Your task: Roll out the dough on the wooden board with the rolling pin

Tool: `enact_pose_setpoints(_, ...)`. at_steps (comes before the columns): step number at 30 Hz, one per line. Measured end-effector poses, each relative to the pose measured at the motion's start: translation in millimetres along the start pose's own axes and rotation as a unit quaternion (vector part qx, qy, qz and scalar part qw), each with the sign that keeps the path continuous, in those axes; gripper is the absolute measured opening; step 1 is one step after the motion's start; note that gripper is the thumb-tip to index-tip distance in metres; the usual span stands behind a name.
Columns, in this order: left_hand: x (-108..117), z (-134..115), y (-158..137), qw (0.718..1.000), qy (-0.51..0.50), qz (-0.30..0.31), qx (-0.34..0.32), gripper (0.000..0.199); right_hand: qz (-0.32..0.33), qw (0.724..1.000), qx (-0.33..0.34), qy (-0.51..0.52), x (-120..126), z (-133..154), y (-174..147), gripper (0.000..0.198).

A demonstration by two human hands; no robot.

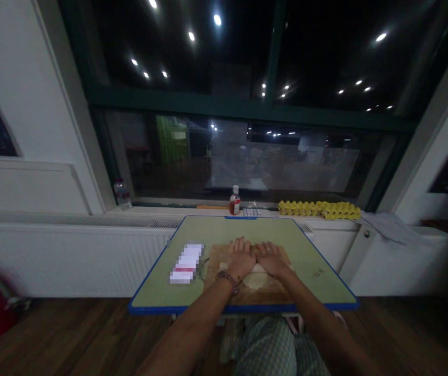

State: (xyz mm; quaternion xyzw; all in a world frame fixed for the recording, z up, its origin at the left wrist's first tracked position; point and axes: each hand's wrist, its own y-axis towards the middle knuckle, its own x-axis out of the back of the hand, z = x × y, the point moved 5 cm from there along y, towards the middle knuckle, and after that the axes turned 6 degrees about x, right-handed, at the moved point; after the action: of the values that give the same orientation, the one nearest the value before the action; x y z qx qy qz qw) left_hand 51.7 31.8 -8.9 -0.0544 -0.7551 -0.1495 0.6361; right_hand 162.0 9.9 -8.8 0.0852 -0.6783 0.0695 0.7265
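Note:
On a wooden board (224, 297) lies a flattened piece of pale dough (255, 281). My left hand (241, 256), below a beaded bracelet (229, 279), lies palm down over the far part of the dough, fingers stretched forward. Beside it my right hand (271, 258) is also palm down with its fingers extended, the two thumbs close together. A pale bar-like strip shows between the wrists at the dough's far side; whether it is a rolling pin or folded dough I cannot tell. What lies under my palms is hidden.
The board rests on a green folding table (161, 292) with a blue edge. A blurred phone-like screen (187, 263) lies left of the board. On the windowsill stand a red-filled bottle (234, 201), yellow egg trays (320, 209) and a plastic bottle (122, 194). A grey cloth (384, 227) hangs right.

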Motion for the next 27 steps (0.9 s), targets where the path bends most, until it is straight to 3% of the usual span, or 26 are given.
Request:
enact_pose_setpoints(6,5.7,-4.4,-17.0,0.999,0.003,-0.024,-0.022,0.053,-0.048,0.999,0.014,-0.009,4.2,9.8,-18.9,0.049)
enact_pose_setpoints(15,9.8,-12.2,-38.9,0.996,-0.001,-0.051,-0.069,0.049,-0.078,0.997,-0.019,-0.014,-3.5,14.3,-38.0,0.054)
enact_pose_setpoints(27,11.0,-8.4,-18.7,0.997,-0.023,-0.056,-0.054,0.050,-0.048,0.999,0.012,-0.005,-1.0,9.0,-14.9,0.048)
